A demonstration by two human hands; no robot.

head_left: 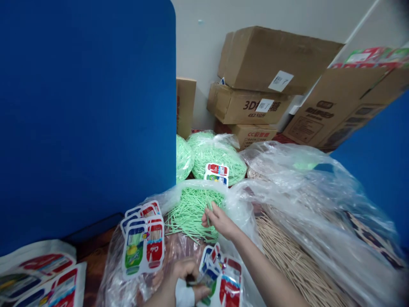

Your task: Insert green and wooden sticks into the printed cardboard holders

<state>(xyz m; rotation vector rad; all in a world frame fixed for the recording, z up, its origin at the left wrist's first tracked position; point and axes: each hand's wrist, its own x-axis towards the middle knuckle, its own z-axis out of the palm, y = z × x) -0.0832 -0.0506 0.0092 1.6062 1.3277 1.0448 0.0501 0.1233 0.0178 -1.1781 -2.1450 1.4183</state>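
Note:
My right hand (220, 219) is closed in a pinch on a few thin green sticks, just above the heap of green sticks (188, 213) in an opened clear plastic bag. Lower down, my left hand (187, 277), with a white wrap on one finger, grips a printed bottle-shaped packet (230, 283) in green and red. Other packets (211, 260) overlap behind it. To the left, a small stack of Sprite and Cola packets (143, 247) rests on the clear plastic; the top one shows sticks through its windows.
A heap of tan sticks (287, 251) lies under clear plastic (306, 196) on the right. Filled bags of green sticks (214, 153) stand behind, before stacked cardboard boxes (275, 59). A blue partition (86, 106) rises at left, with more packets (47, 277) below it.

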